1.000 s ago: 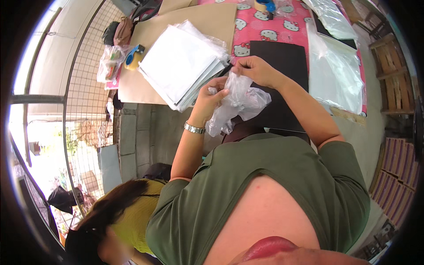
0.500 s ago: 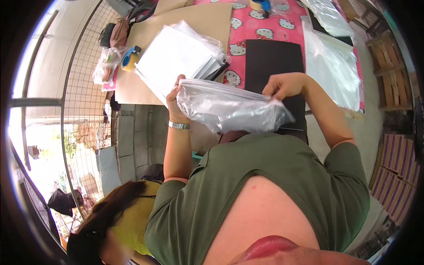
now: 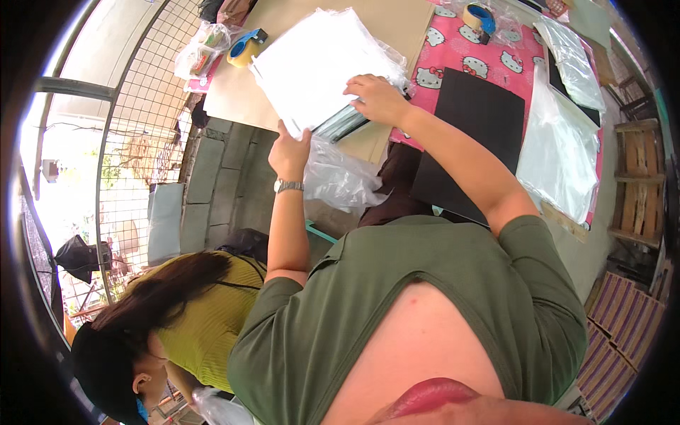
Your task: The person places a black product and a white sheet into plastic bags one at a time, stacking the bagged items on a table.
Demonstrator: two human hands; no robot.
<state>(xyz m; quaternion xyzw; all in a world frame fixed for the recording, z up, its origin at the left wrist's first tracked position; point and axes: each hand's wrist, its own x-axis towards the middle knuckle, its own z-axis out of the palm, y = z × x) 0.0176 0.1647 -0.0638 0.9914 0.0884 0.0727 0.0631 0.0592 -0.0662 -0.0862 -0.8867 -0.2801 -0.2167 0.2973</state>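
A stack of white, plastic-wrapped sheets [image 3: 319, 60] lies skewed on the brown board, its layered edge facing me. My left hand [image 3: 289, 152] is closed at the near corner of the stack, by the top of a clear plastic bag [image 3: 341, 177]. Below the stack the bag hangs crumpled over the table edge. My right hand [image 3: 380, 99] rests on the stack's right side, fingers bent over its edge. Beneath my right forearm, a black flat sheet [image 3: 482, 113] reaches past the table's near edge.
Brown board [image 3: 230, 95] and a pink patterned cloth [image 3: 506, 67] cover the table. Tape dispensers stand at the left [image 3: 245, 49] and back [image 3: 479, 21]. Clear plastic sheets [image 3: 556, 156] lie at the right. A person in a yellow top [image 3: 205, 312] bends at my lower left.
The plastic bag, held stretched between both hands before, now hangs below the stack. My right hand has left its right end and moved up-left onto the stack. The view has shifted.
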